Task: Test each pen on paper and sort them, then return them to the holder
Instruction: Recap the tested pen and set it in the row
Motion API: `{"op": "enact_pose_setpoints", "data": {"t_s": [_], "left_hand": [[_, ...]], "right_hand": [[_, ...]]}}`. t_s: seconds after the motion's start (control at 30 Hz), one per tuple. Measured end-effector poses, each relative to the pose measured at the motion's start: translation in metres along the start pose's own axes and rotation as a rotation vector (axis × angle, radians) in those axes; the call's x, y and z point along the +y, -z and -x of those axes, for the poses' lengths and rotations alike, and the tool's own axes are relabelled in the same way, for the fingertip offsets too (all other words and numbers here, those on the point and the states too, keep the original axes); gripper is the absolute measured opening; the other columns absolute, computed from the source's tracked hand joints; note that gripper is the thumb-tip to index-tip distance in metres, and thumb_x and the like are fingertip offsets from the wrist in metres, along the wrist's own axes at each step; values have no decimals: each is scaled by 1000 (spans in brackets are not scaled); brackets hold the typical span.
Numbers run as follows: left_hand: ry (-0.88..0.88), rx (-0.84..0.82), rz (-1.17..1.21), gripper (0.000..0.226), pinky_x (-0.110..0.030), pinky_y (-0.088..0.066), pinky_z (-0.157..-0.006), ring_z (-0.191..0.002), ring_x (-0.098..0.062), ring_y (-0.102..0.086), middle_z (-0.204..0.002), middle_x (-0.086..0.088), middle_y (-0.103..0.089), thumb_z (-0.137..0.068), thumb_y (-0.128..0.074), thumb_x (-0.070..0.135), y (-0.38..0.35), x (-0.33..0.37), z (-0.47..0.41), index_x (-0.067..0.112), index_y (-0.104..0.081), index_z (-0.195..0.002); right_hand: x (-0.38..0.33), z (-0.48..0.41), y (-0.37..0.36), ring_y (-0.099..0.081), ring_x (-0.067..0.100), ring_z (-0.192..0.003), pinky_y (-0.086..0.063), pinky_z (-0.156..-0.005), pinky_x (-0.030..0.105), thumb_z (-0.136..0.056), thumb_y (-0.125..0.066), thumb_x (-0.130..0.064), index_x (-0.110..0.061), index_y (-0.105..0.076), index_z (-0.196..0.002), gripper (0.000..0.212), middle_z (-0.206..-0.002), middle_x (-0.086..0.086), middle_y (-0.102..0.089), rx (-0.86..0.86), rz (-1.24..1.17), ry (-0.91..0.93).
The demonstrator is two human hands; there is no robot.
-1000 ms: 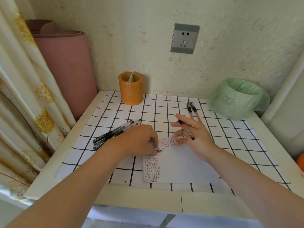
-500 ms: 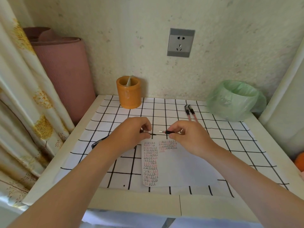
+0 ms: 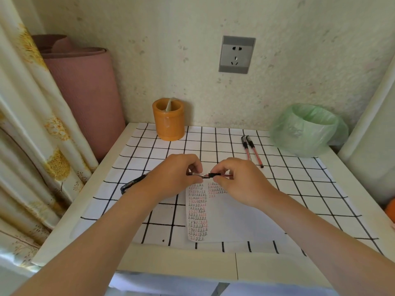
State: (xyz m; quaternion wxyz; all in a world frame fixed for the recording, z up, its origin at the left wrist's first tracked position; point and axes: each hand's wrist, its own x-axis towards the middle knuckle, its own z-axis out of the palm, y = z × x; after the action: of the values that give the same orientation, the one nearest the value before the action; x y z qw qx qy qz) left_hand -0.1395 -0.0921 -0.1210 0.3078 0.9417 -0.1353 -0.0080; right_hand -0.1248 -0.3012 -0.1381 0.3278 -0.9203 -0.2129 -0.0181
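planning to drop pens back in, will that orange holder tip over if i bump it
Probably not easily: the orange holder looks squat, wide-based and thick-walled, standing flat on the checked cloth. It seems to hold only one pale thing, so it is likely light; a hard knock might slide it rather than topple it.

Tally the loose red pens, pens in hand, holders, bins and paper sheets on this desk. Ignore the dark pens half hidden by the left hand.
Loose red pens: 2
Pen in hand: 1
Orange holder: 1
Green-lined bin: 1
Paper sheet: 1
Total: 6
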Motion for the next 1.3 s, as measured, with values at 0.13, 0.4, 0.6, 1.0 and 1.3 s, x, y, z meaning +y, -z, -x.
{"op": "enact_pose_setpoints", "data": {"t_s": [0.13,0.4,0.6,1.0,1.3], "left_hand": [[62,6,96,18,-18,-46,-64,-68,8,-56,-81,15,-65,-78,-82,31,-4,7,2,31,-66,-85],[303,-147,435,21,-20,-48,-63,-63,-1,-64,-72,5,-74,-84,-74,43,-8,32,7,23,-77,-80],[344,-203,581,28,-22,-46,-74,-75,-4,-65,-91,0,-78,-92,-65,41,-1,33,8,18,-80,-96],[409,203,537,7,-24,-49,-64,-69,-10,-61,-85,3,-75,-93,-64,23,3,26,-9,23,-71,-93],[341,344,539,40,-26,-50,-76,-90,-7,-63,-101,10,-67,-93,-65,29,-14,25,-29,24,-53,-132]], "right_hand": [[-4,3,0,-54,-1,-82,-44,-79,21,-89,-60,-22,-28,-67,-112,26,-92,-18,-61,-62,64,64],[-14,3,-1,-50,13,-65,-32,-69,31,-64,-33,-95,-25,-58,-60,74,-57,-9,-53,41,613,171],[-11,3,-3,-46,16,-44,-24,-50,28,-66,-45,-82,-14,-51,-46,71,-40,-1,-45,182,534,157],[5,3,2,-52,11,-84,-45,-76,28,-91,-60,-11,-19,-56,-116,27,-103,-5,-47,-20,103,70],[32,-8,26,-61,17,-85,-49,-80,29,-92,-64,-17,-22,-75,-106,18,-91,0,-67,178,79,-162]]}}
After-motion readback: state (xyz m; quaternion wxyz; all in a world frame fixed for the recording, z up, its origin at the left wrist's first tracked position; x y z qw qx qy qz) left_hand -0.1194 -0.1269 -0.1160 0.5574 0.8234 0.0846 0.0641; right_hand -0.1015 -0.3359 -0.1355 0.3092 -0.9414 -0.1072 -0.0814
